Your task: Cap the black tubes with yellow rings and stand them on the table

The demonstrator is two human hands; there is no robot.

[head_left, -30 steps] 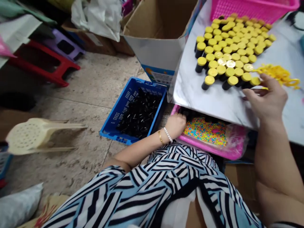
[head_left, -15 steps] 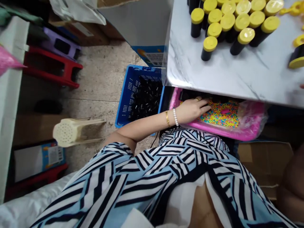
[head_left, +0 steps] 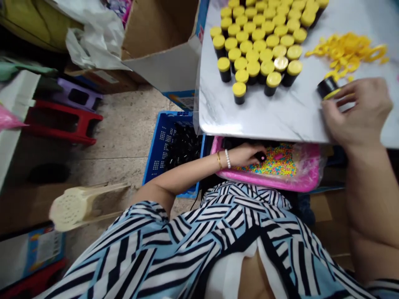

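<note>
My left hand (head_left: 247, 155) reaches under the marble table (head_left: 280, 116) into a pink tray (head_left: 299, 182) of small multicoloured beads (head_left: 277, 165). Its fingers are curled round a small black tube (head_left: 259, 156). My right hand (head_left: 357, 112) rests on the table edge, fingers closed on a black tube with a yellow cap (head_left: 328, 88). A block of upright black tubes with yellow caps (head_left: 262, 45) stands on the table. Loose yellow rings (head_left: 349, 54) lie in a pile beside my right hand.
A blue crate (head_left: 158, 153) of black tubes sits on the floor left of the pink tray. An open cardboard box (head_left: 162, 54) stands behind it. A cream stool (head_left: 81, 203) lies tipped over; red (head_left: 62, 124) and purple (head_left: 77, 97) stools stand further left.
The view swung up over the table. My left hand stayed in the bead tray and closed on a black tube. My right hand came back into view gripping a capped tube.
</note>
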